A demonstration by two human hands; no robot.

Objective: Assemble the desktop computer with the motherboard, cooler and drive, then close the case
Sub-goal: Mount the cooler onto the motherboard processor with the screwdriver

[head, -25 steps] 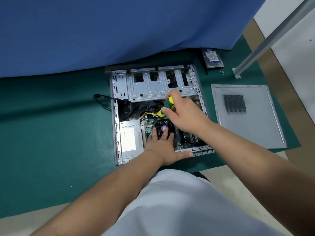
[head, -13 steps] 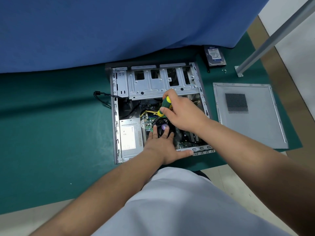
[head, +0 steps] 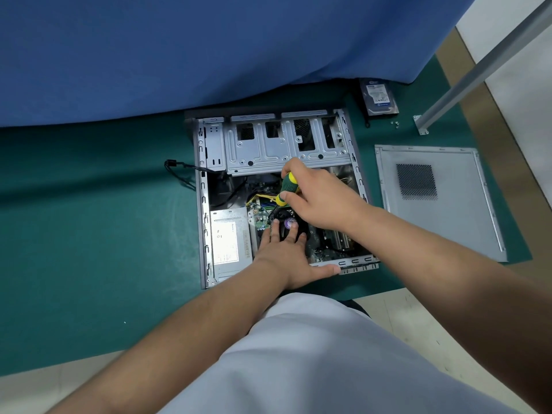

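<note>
across the upper left of the frame we see a blue cloth [head: 179, 49] hanging down onto the green desk [head: 89, 234]. just left of centre a thin black cable [head: 176, 168] loops out of the case [head: 203, 204], which lies open on its side in the middle of the frame. in its lower left corner we see the silver power supply [head: 228, 240]; along its upper part runs the empty metal drive cage [head: 283, 141].

our left hand [head: 286, 255] lies flat at the lower centre of the case, fingers [head: 273, 231] straight and spread over the black cooler [head: 286, 224] with its purple centre label, the thumb stretched along the case's lower rim. the cooler sits on the motherboard [head: 328, 240], whose green board shows on both sides of it.

just above, our right hand [head: 319, 198] has its fingers curled around a green and yellow screwdriver [head: 286, 189], which tilts down toward the cooler's upper left edge; we cannot see the tip.

to the right of the case the grey side panel [head: 442, 204] lies flat on the desk, apart from the case. in the upper right the drive [head: 378, 97] rests on the desk by the cloth's edge, with small screws [head: 395, 123] near it and a metal leg [head: 478, 67] slanting to the corner.
</note>
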